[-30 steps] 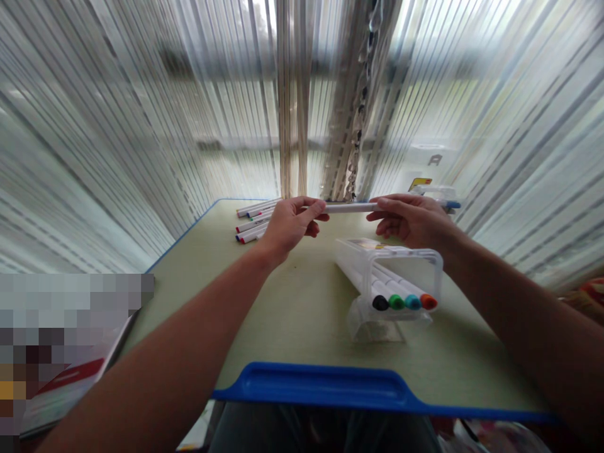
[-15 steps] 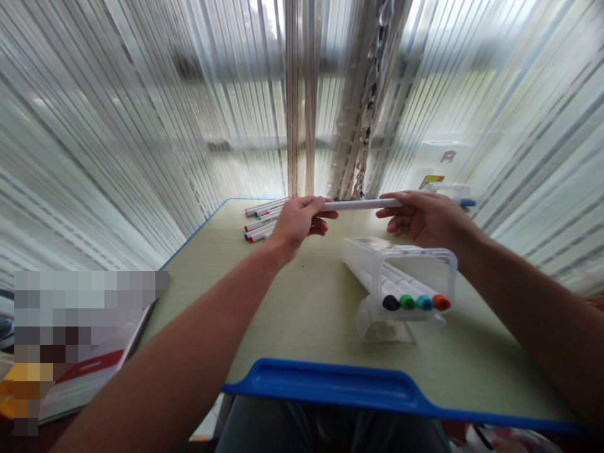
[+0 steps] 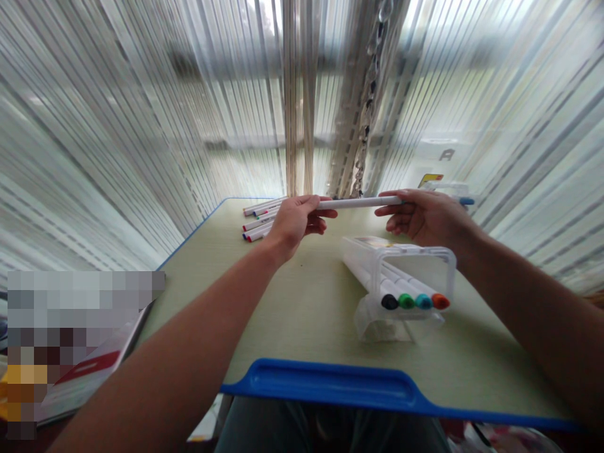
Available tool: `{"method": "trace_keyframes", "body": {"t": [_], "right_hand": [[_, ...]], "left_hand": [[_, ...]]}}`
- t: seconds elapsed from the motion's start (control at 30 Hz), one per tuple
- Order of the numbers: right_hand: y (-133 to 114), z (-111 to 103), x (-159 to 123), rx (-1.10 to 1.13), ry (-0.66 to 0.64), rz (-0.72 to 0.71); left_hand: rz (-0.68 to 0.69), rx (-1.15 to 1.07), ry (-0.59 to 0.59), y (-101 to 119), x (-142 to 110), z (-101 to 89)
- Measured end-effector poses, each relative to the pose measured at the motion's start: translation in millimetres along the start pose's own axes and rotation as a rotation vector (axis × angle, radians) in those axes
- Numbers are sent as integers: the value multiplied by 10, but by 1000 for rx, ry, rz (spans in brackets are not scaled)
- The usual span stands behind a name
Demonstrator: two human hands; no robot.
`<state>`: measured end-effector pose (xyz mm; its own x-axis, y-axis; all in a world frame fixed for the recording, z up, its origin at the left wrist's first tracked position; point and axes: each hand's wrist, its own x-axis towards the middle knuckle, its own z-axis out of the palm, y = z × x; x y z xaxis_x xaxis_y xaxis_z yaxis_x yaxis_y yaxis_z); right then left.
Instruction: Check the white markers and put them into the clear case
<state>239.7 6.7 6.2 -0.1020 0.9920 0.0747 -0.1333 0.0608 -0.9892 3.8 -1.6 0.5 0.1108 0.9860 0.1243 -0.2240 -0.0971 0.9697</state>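
Observation:
A white marker [image 3: 358,203] is held level above the far part of the table, between both hands. My left hand [image 3: 299,220] pinches its left end, thumb on top. My right hand [image 3: 419,214] grips the right end, with the fingertips around it and the tip partly hidden. Below my right hand stands a clear plastic marker case [image 3: 415,251], tilted on a clear stand [image 3: 382,327]. Several white markers lie in it, their black, green, blue and orange ends [image 3: 440,302] facing me. To the left of my left hand, several loose white markers [image 3: 257,225] lie on the table.
The pale green table [image 3: 292,314] has a blue rim with a blue tray recess [image 3: 335,385] along the near edge. A clear package [image 3: 446,187] sits at the far right. Striped curtains [image 3: 212,94] hang just behind the table. A flat object, partly blurred out, lies at left.
Both hands keep hold of the marker in nearly the same place. The right end of the marker shows slightly more at my right fingers. The whole view has shifted slightly.

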Motion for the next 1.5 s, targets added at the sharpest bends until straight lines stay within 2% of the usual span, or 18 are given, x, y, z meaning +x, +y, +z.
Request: {"method": "trace_keyframes", "body": {"t": [0.57,0.93,1.2,1.5], "right_hand": [[-27,42,-6,63,15,23],[38,18,10,-47,-5,-83],[64,22,5,-76,-43,-116],[88,25,-7,-102,-53,-157]], "left_hand": [[12,0,23,15,-8,5],[82,132,-12,-25,-5,-22],[191,276,-33,-64,6,-52],[196,290,-16,-69,-8,-34]]}}
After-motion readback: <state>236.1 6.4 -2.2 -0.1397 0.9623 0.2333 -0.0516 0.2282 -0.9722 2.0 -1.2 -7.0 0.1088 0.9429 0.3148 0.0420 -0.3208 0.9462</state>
